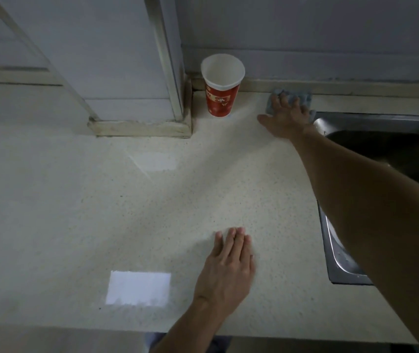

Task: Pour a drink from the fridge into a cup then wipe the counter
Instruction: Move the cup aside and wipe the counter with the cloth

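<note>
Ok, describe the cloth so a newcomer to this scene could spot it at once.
Follow the pale counter to its back edge, where the steel sink begins. The cloth lies there under the right hand. It alone is blue-grey and crumpled; the cup to its left is red and white.

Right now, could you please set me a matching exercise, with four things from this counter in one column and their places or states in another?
Things:
1. paper cup
2. cloth
3. left hand
4. sink

Places or states:
a. lies flat on the counter near its front edge, fingers straight, holding nothing
b. set into the counter at the right side
c. stands upright at the back, left of the cloth
d. pressed under the right hand at the back

Pairs: 1-c, 2-d, 3-a, 4-b
</note>
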